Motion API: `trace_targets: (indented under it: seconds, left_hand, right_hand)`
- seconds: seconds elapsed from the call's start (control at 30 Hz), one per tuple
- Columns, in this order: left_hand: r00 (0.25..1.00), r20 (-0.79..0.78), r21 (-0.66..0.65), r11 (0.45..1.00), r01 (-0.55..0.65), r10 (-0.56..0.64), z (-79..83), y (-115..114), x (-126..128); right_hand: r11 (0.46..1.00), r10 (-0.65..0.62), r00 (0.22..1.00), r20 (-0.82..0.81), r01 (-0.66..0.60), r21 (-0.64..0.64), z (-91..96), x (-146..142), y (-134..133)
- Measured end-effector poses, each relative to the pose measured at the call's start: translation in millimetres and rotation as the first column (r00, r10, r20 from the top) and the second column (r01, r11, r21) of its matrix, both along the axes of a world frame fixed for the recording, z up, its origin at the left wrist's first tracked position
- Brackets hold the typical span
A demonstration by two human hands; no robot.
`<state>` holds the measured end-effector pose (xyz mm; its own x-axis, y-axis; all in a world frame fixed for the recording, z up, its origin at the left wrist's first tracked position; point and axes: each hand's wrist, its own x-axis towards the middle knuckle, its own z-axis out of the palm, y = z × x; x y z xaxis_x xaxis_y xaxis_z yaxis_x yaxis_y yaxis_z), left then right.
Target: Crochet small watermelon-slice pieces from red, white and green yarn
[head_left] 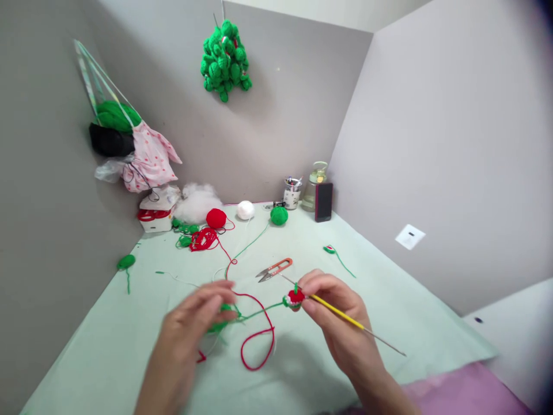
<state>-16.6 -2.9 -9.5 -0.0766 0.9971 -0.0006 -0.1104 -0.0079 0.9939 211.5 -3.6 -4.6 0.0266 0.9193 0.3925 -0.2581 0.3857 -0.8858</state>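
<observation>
The right hand point(343, 314) pinches a small crocheted piece point(296, 297), red in the middle with white-and-green edging, plus a yellow-handled hook point(339, 313), a green strand point(261, 312) running toward the blurred left hand point(190, 325), whose grip I cannot tell.

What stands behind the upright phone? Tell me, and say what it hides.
Behind the phone stands a pale green bottle, its top and left side visible. The phone covers its lower right side; whether they touch I cannot tell.
</observation>
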Motion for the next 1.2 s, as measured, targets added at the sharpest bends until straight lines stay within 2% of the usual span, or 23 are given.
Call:
trace_targets:
  seconds: [0.03,0.07,0.1,0.13,0.2,0.27,0.33,0.4,0.5,0.67,0.83,1.03,1.13,1.2]
  left_hand:
    - [0.988,-0.025,0.031,0.988,-0.149,0.150,2.0,0,-3]
    - [0.966,-0.055,0.072,0.966,-0.248,0.253,3.9,-2,-2]
    - [0.958,-0.078,0.110,0.958,-0.266,0.275,5.5,-5,3]
    - [0.972,-0.071,0.113,0.970,-0.214,0.222,6.7,-9,10]
    - [0.995,0.095,0.066,0.997,-0.028,0.022,7.7,-17,30]
    - [0.968,0.247,0.004,0.999,0.040,-0.040,6.8,-24,49]
    - [0.950,0.311,-0.017,0.999,0.039,-0.032,3.9,-28,60]
    - [0.951,0.309,-0.017,1.000,0.018,-0.012,-0.9,-30,64]
    - [0.955,0.297,-0.028,0.999,0.017,-0.008,-9.5,-30,64]
    - [0.940,0.340,-0.056,0.997,0.050,-0.028,-13.8,-26,64]
    - [0.938,0.297,-0.069,0.976,0.206,-0.177,-4.5,-17,55]
    - [0.855,0.339,-0.117,0.884,0.452,-0.392,-4.7,-1,42]
    - [0.828,0.272,-0.127,0.834,0.536,-0.490,-6.6,3,39]
    - [0.822,0.201,-0.115,0.821,0.560,-0.533,-5.3,3,38]
  right_hand:
    - [1.000,0.018,0.999,0.041,-0.019,0.012,1.3,1,-1]
    - [0.999,0.031,0.996,0.088,-0.033,0.018,2.2,1,-4]
    - [0.999,0.046,0.990,0.136,-0.049,0.018,2.7,0,-6]
    - [0.998,0.063,0.982,0.180,-0.067,0.019,2.9,-2,-8]
    - [0.995,0.076,0.968,0.239,-0.088,0.040,2.5,-7,-12]
    - [0.993,0.034,0.968,0.249,-0.061,0.100,0.8,-13,-12]
    - [0.987,-0.030,0.970,0.241,-0.009,0.158,-1.9,-18,-11]
    - [0.982,-0.076,0.967,0.243,0.031,0.185,-4.8,-21,-8]
    - [0.986,-0.091,0.968,0.233,0.055,0.158,-7.6,-22,-7]
    - [0.998,-0.009,0.979,0.203,-0.004,0.062,-7.4,-16,-8]
    - [0.999,0.054,0.979,0.195,-0.055,0.000,-7.2,-5,-5]
    - [0.972,0.232,0.954,0.191,-0.218,-0.092,-7.9,7,1]
    - [0.937,0.321,0.941,0.107,-0.300,-0.176,-7.6,6,2]
    - [0.915,0.345,0.938,0.021,-0.331,-0.232,-8.1,4,2]
